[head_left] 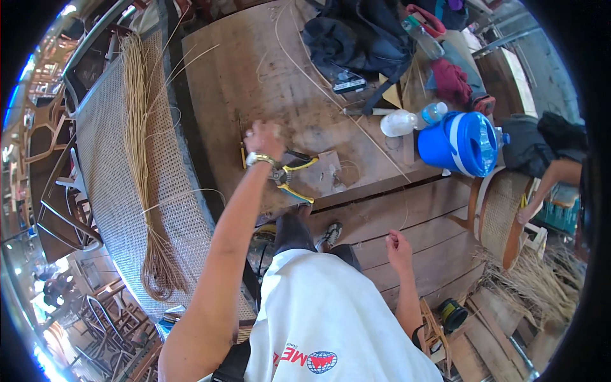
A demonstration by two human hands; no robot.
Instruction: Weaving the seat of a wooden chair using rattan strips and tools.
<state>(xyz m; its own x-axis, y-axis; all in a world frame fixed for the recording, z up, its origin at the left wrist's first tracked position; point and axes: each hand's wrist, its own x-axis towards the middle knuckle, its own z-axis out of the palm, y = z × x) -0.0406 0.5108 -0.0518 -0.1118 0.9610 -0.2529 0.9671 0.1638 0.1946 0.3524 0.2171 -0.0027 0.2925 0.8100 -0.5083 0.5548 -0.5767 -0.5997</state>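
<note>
Pliers [280, 176] by left hand [265, 137]; right fingers [396, 238] curled; both holds unclear; bucket [442, 143] on bench [223, 79].

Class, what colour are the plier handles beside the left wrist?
The plier handles are mainly yellow, clearest in head.

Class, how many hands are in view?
3: left hand by the pliers, right hand over the planks, co-worker's hand at a chair. Others may be hidden.

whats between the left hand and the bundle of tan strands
The head view shows, going left from the left hand: a thin tool with a yellow end, wooden tabletop, a dark strip, then woven sheet, on which the bundle of tan strands lies.
</note>
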